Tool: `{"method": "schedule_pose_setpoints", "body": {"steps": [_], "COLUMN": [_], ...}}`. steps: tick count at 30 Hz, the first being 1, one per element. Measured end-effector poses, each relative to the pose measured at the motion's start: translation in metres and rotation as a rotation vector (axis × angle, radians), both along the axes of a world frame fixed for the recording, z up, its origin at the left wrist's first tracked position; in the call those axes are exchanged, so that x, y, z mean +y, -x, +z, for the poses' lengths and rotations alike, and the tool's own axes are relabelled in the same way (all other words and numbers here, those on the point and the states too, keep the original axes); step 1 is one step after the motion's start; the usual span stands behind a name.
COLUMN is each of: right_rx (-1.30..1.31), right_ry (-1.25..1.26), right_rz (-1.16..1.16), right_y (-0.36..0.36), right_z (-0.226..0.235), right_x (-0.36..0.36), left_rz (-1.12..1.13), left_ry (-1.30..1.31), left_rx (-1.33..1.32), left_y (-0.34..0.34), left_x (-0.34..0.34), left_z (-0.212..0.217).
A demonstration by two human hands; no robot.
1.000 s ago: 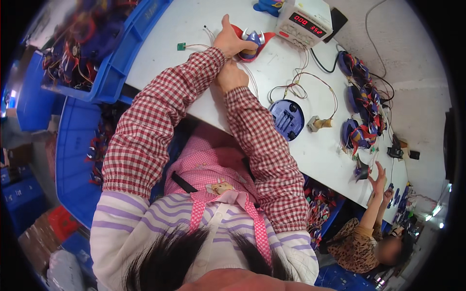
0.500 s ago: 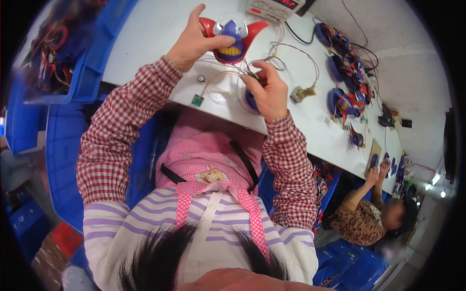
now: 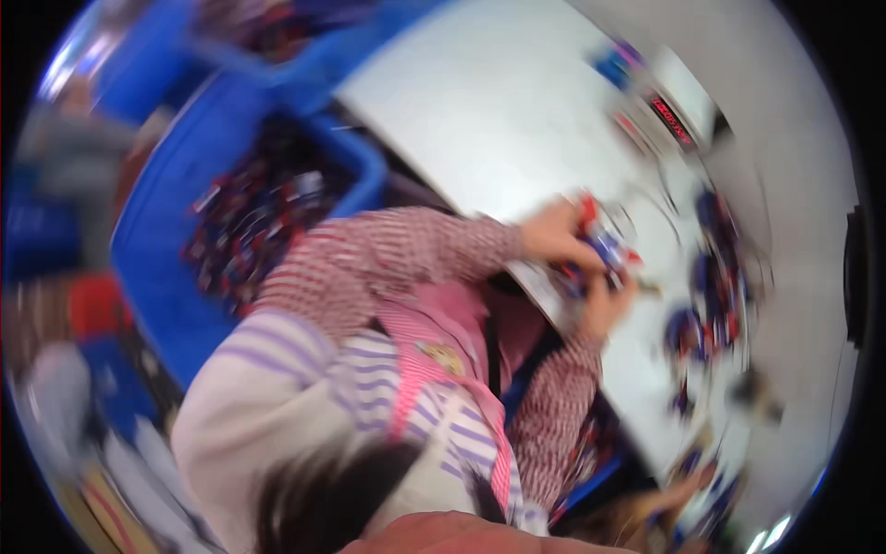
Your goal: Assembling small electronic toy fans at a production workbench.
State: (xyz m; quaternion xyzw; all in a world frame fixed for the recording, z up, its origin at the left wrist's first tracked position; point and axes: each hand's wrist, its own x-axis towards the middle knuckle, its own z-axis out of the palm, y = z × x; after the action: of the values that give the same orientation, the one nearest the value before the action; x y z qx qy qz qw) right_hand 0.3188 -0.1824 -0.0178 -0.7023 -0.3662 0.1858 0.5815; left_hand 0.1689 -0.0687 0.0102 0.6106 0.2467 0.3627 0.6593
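Observation:
The whole view is smeared by motion. A small purple, red and white plastic toy head [image 3: 604,244] is above the table's near edge. My left hand [image 3: 554,233] is closed on its left side, with the thumb across its front. My right hand [image 3: 611,303] is up against the lower part of the toy head, its fingers bent in. Whether those fingers grip the toy or a small part at it is too blurred to make out. Pale wires [image 3: 666,189] curve over the table beyond the toy.
A large blue bin [image 3: 148,249] of dark red and blue parts [image 3: 254,217] stands at left. At the far side of the white table [image 3: 480,102] is a box with a red display [image 3: 670,120]. More toy heads [image 3: 706,328] lie at right. A co-worker's arm [image 3: 678,494] shows lower right.
The view has swung left, bringing the blue bin in. My two hands, apart before, have come together at the toy head. The right hand was pinching near thin wires.

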Motion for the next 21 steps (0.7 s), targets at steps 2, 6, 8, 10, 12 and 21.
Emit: {"method": "schedule_pose_setpoints", "body": {"steps": [2, 6, 8, 10, 12, 21], "right_rx": [-0.252, -0.135, -0.065, 0.000, -0.084, -0.053], "right_ry": [0.058, -0.080, -0.125, -0.159, -0.170, 0.003], "right_rz": [0.034, 0.143, 0.272, 0.372, 0.649, 1.167], "right_y": [0.002, 0.033, 0.070, 0.112, 0.158, 0.248], "right_z": [0.021, 0.065, 0.092, 0.120, 0.148, 0.135], "right_x": [-0.006, -0.001, 0.011, 0.019, 0.026, 0.052], "left_rz": [-0.057, 0.116, 0.053, -0.104, 0.042, 0.804], "left_ry": [-0.301, -0.092, 0.168, 0.311, 0.443, 0.063], "left_rx": [0.429, -0.060, -0.231, -0.574, -0.627, -0.491], "left_y": [0.006, 0.033, 0.072, 0.108, 0.167, 0.485], "left_x": [0.002, -0.021, -0.027, -0.025, -0.032, -0.088], "left_z": [0.012, 0.030, 0.055, 0.064, 0.091, 0.071]}}
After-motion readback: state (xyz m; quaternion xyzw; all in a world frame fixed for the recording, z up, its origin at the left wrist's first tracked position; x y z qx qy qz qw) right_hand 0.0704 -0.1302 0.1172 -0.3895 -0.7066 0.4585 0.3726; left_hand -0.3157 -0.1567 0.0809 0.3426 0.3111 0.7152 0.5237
